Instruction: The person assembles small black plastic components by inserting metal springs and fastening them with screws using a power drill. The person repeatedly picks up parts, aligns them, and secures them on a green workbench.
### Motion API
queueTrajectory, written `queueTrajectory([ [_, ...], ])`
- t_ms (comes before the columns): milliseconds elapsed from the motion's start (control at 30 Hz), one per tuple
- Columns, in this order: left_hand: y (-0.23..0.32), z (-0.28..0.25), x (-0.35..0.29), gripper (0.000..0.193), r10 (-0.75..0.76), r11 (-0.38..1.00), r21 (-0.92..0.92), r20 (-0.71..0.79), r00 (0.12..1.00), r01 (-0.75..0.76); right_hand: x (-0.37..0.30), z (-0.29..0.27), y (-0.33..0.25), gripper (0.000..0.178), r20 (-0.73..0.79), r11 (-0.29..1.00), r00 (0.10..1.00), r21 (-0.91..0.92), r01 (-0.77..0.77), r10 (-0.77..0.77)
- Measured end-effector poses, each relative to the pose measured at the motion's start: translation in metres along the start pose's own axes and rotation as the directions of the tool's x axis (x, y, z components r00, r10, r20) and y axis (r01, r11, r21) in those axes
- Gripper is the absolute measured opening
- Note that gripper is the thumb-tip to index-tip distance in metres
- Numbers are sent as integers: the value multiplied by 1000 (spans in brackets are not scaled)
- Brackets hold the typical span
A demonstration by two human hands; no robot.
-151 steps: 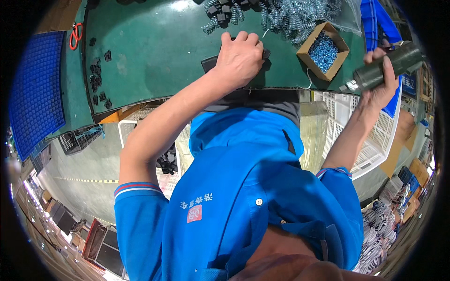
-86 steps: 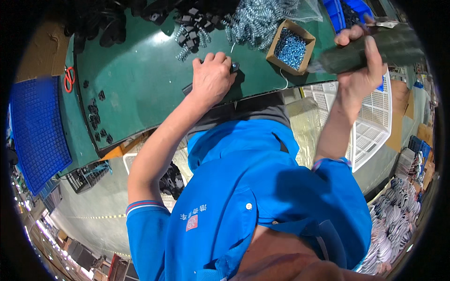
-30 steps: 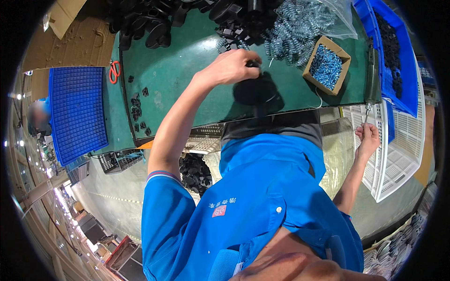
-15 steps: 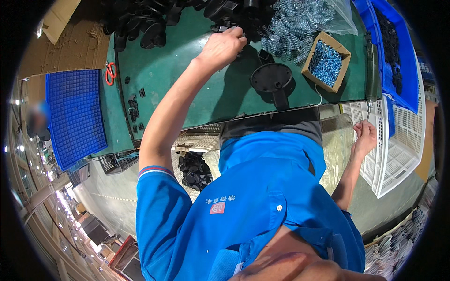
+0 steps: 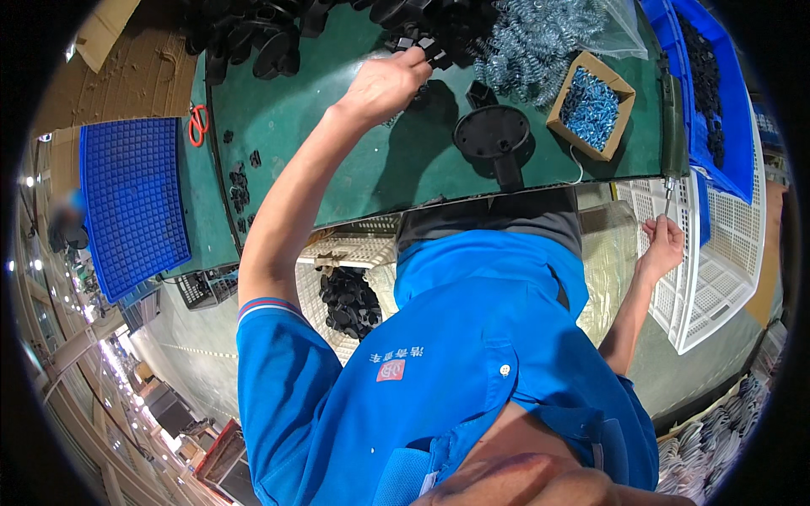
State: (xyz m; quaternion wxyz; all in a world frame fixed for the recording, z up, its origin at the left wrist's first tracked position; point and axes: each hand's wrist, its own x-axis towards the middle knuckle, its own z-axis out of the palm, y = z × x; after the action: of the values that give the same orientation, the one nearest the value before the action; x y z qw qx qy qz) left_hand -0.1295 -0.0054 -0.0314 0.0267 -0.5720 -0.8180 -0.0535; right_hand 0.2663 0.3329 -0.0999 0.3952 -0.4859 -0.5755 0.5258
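Note:
My left hand [image 5: 388, 87] is over the green table, fingers drawn together beside a cluster of small black plastic parts [image 5: 415, 42]. What it holds is hidden; a coiled metal bit shows below the palm. At the right edge, my right hand [image 5: 664, 246] pinches the tip of the thin bit of a dark green power screwdriver [image 5: 673, 126], which points down. Whether a screw sits on that tip is too small to tell. Between the hands lies a round black plastic piece with a stem [image 5: 491, 132], flat at the table's near edge.
A heap of metal springs [image 5: 536, 51] lies beside a cardboard box of blue screws [image 5: 591, 108]. Black parts [image 5: 274, 52] pile up at the back. Red-handled scissors [image 5: 198, 126] lie at left. Blue bin [image 5: 734, 173] and white basket [image 5: 717, 304] stand at right.
My left hand has shifted slightly left and nearer to me, away from the black parts. My right hand stays at the screwdriver tip, almost unmoved.

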Motion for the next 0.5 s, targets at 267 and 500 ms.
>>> queueTrajectory([
  [267, 47, -20, 8, 32, -511, 422, -870, 5, 859, 256, -4, 2, -2, 15, 107, 973, 979, -134, 186, -172],
  [500, 71, 11, 24, 18, -429, 737, -630, -155, 890, 245, -2, 5, 1, 16, 139, 992, 984, -46, 114, -107],
])
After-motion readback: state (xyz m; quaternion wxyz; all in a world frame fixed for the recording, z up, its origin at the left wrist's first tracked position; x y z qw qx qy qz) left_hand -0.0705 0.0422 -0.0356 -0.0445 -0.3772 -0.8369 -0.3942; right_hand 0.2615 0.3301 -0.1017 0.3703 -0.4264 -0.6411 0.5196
